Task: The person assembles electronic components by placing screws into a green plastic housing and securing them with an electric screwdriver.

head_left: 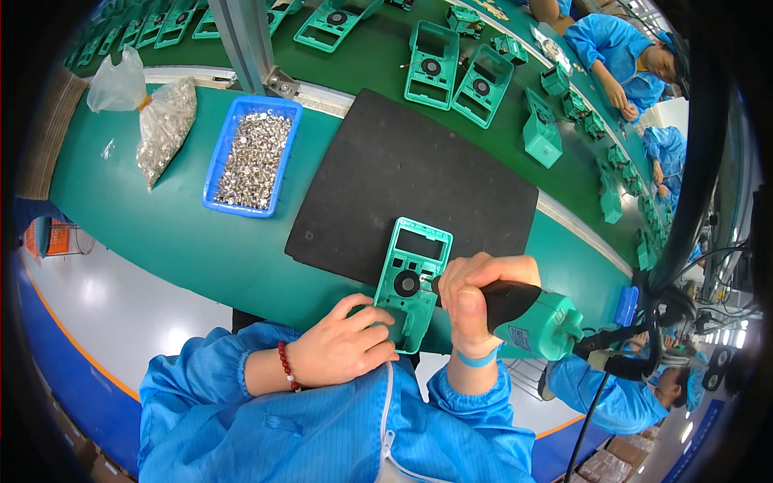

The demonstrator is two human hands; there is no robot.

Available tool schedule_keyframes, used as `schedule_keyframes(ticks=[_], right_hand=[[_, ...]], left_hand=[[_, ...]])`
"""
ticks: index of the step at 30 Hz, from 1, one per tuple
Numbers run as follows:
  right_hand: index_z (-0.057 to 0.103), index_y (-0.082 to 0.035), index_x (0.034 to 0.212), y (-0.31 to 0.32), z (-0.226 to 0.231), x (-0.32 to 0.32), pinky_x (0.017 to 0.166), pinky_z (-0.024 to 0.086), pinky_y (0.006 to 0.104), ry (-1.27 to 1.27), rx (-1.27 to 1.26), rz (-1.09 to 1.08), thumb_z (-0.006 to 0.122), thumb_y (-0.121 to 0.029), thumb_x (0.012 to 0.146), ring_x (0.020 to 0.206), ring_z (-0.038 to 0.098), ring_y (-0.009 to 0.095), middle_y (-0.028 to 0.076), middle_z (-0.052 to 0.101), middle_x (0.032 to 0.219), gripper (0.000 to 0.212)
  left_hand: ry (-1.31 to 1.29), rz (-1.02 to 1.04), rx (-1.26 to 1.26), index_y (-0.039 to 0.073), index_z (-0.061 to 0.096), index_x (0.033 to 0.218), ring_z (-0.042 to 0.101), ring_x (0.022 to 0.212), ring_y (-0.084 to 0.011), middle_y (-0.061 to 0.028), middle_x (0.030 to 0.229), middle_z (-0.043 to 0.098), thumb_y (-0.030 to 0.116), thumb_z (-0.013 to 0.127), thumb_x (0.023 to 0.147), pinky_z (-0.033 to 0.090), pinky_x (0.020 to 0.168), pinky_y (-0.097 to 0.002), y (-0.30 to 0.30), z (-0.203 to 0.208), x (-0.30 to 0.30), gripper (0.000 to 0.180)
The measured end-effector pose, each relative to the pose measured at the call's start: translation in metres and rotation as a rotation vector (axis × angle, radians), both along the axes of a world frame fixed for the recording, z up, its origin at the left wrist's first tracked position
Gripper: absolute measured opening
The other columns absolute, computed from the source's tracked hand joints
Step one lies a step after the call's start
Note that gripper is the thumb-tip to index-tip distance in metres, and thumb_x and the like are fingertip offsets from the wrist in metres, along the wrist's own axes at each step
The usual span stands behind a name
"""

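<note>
A green plastic housing [388,302] with a rectangular window and a round black speaker [407,282] lies at the near edge of a black mat [403,177]. My left hand [345,342] rests against its lower left side, fingers bent over the rim and pressing it. In my right hand [483,294] is a green and black electric screwdriver [535,318], held nearly level. Its tip points left and reaches the housing beside the speaker; whether a screw sits under the tip is too small to tell.
A blue bin [211,177] of small metal screws stands left of the mat, beside a tied clear bag [165,129] of small parts. Beyond, a green conveyor [362,64] carries several similar housings [431,68]. A metal post [241,40] rises at the back. Co-workers in blue [616,52] sit at right.
</note>
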State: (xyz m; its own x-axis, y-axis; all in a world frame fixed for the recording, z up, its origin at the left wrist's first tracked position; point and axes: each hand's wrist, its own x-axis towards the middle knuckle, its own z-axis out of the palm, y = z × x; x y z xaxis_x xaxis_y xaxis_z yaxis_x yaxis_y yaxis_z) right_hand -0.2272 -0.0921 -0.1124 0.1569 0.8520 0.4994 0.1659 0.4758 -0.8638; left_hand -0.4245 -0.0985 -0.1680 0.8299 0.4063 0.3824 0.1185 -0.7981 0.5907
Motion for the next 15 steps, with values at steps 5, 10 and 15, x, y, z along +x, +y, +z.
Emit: schedule_keyframes(ticks=[5,10,15], right_hand=[[0.046,-0.001,0.099,0.006,0.008,-0.002,0.046,0.039,0.0268,-0.006,0.005,0.027,0.068,-0.011,0.093,0.048,0.044,0.011,0.005,0.050,0.064,0.025],[0.046,-0.002,0.101,0.006,0.020,-0.016,0.045,0.038,0.0260,0.070,0.023,-0.015,0.063,-0.007,0.095,0.047,0.041,0.009,0.004,0.048,0.063,0.020],[0.050,-0.001,0.107,-0.007,0.017,-0.016,0.055,0.044,0.0259,0.105,-0.011,-0.199,0.069,-0.008,0.092,0.058,0.049,0.010,0.005,0.053,0.073,0.024]], left_hand=[[0.008,0.008,0.028,0.013,0.068,0.083,0.059,0.107,-0.0200,-0.0016,0.084,0.058,0.027,0.071,0.084,0.041,0.103,-0.0454,0.002,0.008,-0.001,0.014],[0.064,0.003,0.067,0.014,0.070,0.091,0.059,0.110,-0.0200,-0.0004,0.094,0.063,0.032,0.075,0.082,0.040,0.104,-0.0465,0.002,0.028,-0.008,0.020],[-0.044,0.451,0.253,0.008,0.067,0.111,0.060,0.106,-0.0278,-0.0105,0.120,0.064,0.009,0.074,0.077,0.045,0.090,-0.0438,0.066,0.068,-0.040,0.035]])
